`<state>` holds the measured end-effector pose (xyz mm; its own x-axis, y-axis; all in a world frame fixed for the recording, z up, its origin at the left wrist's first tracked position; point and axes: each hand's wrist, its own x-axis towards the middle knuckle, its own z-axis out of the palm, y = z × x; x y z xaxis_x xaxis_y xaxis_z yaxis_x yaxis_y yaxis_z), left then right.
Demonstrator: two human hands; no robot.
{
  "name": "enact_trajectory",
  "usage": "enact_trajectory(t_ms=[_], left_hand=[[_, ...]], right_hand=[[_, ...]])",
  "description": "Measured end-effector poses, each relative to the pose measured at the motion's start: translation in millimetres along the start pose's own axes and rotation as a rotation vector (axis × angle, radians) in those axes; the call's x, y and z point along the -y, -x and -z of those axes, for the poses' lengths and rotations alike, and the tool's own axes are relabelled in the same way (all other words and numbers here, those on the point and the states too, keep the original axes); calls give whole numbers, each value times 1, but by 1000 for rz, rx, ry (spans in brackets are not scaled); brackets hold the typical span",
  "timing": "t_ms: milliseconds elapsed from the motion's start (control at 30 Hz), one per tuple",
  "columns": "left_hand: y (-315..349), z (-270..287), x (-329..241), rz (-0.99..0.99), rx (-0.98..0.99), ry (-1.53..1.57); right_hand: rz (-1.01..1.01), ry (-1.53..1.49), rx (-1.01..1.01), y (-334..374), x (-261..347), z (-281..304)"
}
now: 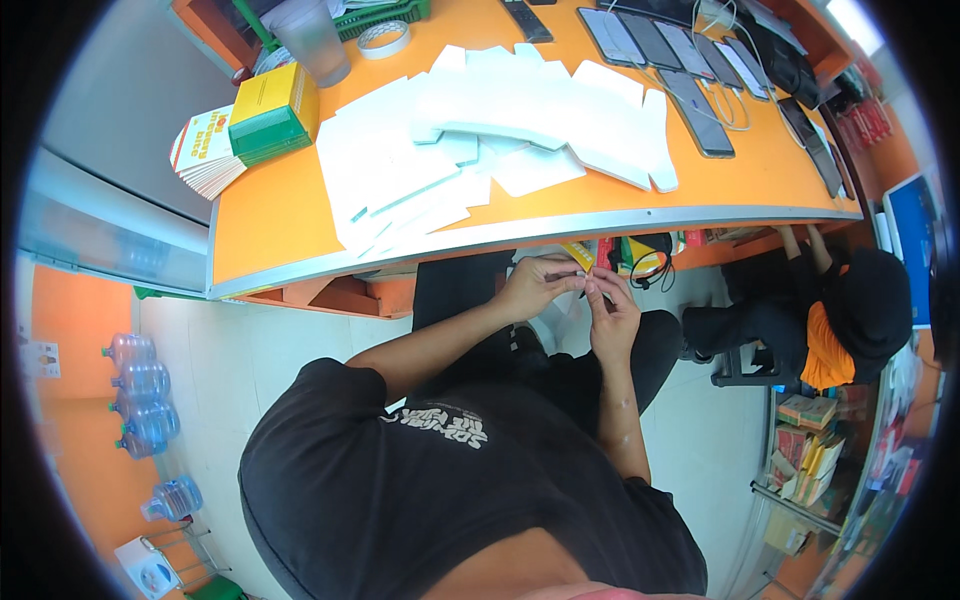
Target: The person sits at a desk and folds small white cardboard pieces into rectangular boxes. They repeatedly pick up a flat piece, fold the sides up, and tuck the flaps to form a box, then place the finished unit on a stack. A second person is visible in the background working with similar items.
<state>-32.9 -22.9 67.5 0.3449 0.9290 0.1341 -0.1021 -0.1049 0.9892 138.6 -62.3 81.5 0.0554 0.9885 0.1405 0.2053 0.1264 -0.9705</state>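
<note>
My left hand (536,287) and my right hand (613,305) meet above my lap, just in front of the table edge. The fingers of both are pinched together around something small. What they pinch is too small and too covered to name. Just beyond the fingertips shows a yellow strip (577,254), and I cannot tell whether my hands touch it. Red, yellow and green packets (640,250) lie close by under the tabletop, along with a looped black cord (652,270). Flat white cut-out sheets (520,105) lie overlapping on the table above my hands.
On the orange table (270,225) stand a yellow-green box (272,115), a cloudy cup (312,45) and a tape roll (384,39). Several phones (690,110) with cables lie at the right. Another person (850,310) bends down at the right. Large water bottles (145,390) line the left wall.
</note>
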Motion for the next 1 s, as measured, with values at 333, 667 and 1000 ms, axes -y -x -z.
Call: enact_trajectory(t_ms=[333, 667, 1000], left_hand=[[-15, -16, 7, 350, -322, -24], [-19, -6, 50, -56, 176, -428], [-4, -18, 57, -16, 15, -340]], right_hand=[[285, 456, -118, 3, -13, -22], [-235, -418, -265, 2, -74, -9], [-409, -442, -288, 2, -53, 9]])
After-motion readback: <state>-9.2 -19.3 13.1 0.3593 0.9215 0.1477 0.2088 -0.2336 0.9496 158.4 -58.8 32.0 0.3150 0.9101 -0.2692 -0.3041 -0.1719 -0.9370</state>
